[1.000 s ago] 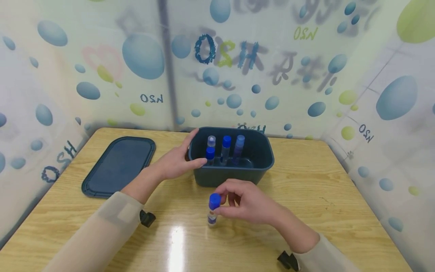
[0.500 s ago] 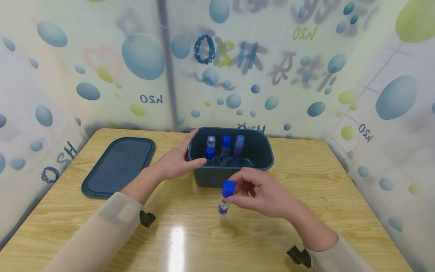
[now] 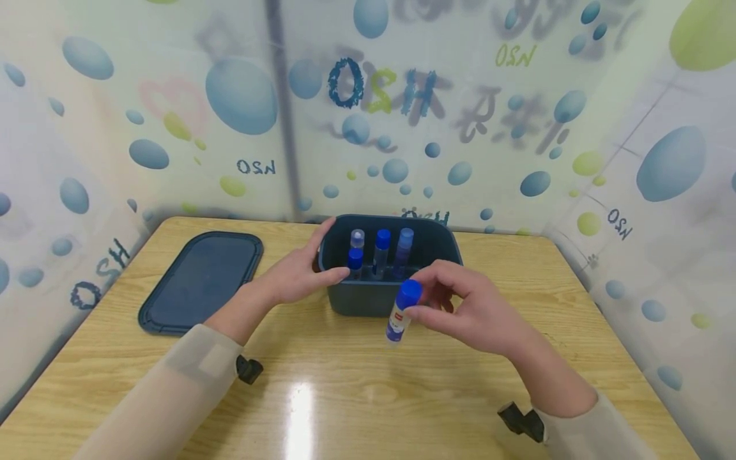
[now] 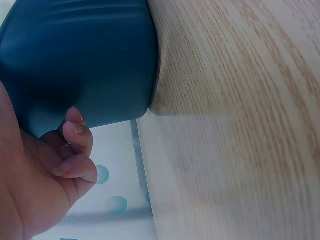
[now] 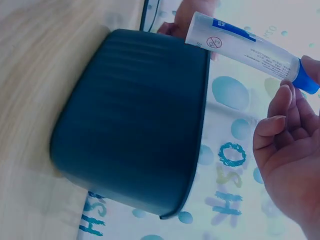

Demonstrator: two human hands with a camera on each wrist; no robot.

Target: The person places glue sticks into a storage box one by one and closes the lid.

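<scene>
My right hand (image 3: 468, 306) pinches a glue stick (image 3: 398, 322) by its blue cap, fingertips and thumb on the cap's sides. The stick hangs tilted just in front of the dark blue plastic box (image 3: 368, 303), its lower end angled down to the left. In the right wrist view the white tube (image 5: 245, 47) overlaps the box's rim. My left hand (image 3: 293, 275) holds the box's left end, thumb over the near rim and index finger along the far corner. Curled fingers (image 4: 77, 167) show beside the outer wall in the left wrist view. Inside the box stand several tubes (image 3: 381, 252), some blue-capped.
A flat dark blue lid (image 3: 201, 281) lies on the wood-grain table (image 3: 322, 396), left of the box. Behind and on both sides rise patterned curtain-like walls (image 3: 489, 96). The table's far edge runs close behind the box.
My right hand has lifted the glue stick from the table and carried it up, rightward and toward the box, tilting it. My left hand and the box have stayed put.
</scene>
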